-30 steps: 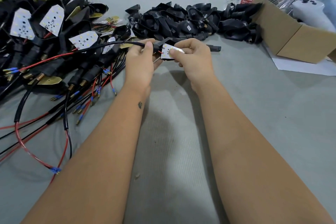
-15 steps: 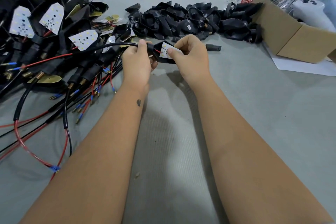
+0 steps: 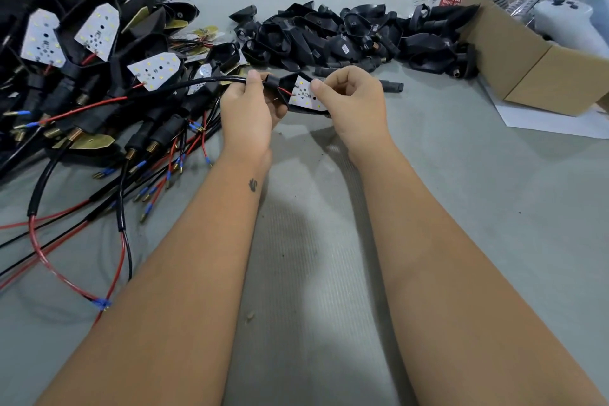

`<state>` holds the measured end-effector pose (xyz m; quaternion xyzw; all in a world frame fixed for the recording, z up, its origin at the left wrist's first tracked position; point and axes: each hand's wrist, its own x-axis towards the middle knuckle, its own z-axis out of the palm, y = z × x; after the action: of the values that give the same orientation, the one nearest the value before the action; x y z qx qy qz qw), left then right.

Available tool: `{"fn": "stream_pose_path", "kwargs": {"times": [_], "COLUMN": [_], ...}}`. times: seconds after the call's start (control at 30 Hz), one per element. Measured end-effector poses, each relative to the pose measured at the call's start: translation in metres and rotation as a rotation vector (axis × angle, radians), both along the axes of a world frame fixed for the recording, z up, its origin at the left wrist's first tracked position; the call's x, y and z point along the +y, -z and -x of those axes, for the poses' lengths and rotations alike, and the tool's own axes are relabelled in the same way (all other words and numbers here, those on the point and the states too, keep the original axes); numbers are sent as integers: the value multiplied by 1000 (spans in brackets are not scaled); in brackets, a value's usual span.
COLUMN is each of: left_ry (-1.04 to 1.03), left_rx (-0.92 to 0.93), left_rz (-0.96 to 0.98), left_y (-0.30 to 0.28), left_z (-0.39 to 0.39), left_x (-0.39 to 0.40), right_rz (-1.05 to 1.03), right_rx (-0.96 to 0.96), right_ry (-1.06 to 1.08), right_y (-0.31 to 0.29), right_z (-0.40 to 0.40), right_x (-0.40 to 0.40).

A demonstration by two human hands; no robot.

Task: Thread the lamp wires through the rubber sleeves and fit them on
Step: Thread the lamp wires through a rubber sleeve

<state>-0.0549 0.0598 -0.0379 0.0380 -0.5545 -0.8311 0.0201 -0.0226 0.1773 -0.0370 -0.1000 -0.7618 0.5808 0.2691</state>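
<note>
Over the grey table (image 3: 461, 208) the person has the piece up near the twelve o'clock end of their reach: the left hand (image 3: 247, 112) is curled round the black cable (image 3: 197, 82) just where it enters the neck of the rubber sleeve (image 3: 280, 84), and the right hand (image 3: 354, 102) pinches the white LED board (image 3: 304, 95) with thumb and curled fingers, the board sitting in the mouth of the sleeve. A thin red wire (image 3: 286, 91) shows between neck and board, and that looks to me like the weak spot: pull the cable too hard from the nine o'clock side and the solder joint could tear, or the board could go in crooked and trap the wire under its edge. The sleeve is soft, matt and cup-shaped with a narrow tube at one end, so it may fold rather than seat. The board is flat, stiff and five-sided, dotted with small yellow LEDs. At ten o'clock lies a heap of finished lamps (image 3: 99, 53) with red and black leads; at one o'clock, a pile of empty sleeves (image 3: 346, 36) beside a cardboard box (image 3: 527, 53).
</note>
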Motion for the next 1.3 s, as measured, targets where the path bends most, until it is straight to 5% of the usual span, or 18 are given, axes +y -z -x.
{"fn": "stream_pose_path", "kwargs": {"times": [0.17,0.43,0.63,0.93,1.13,1.3], "left_ry": [58,52,372,658,550,168], "left_rx": [-2,-18,45,235,101,-18], "left_rz": [-96,103,294,613,478,232], "left_y": [-4,-6,-11,-8,-5,-8], "left_z": [-5,-4,-12,-20,-14,0], "left_x": [0,-2,-4,-1,-2,-13], "right_rz": [69,-33,350,232,286,278], "right_rx": [-108,-115,-211,-113,-53,-115], "right_ry": [-45,-201,-348,-378,-439,-439], "right_y": [3,-2,-9,-10,-11,-7], "right_z": [1,-2,-2,-10,-10,-5], "right_x": [1,2,5,-1,1,11]}}
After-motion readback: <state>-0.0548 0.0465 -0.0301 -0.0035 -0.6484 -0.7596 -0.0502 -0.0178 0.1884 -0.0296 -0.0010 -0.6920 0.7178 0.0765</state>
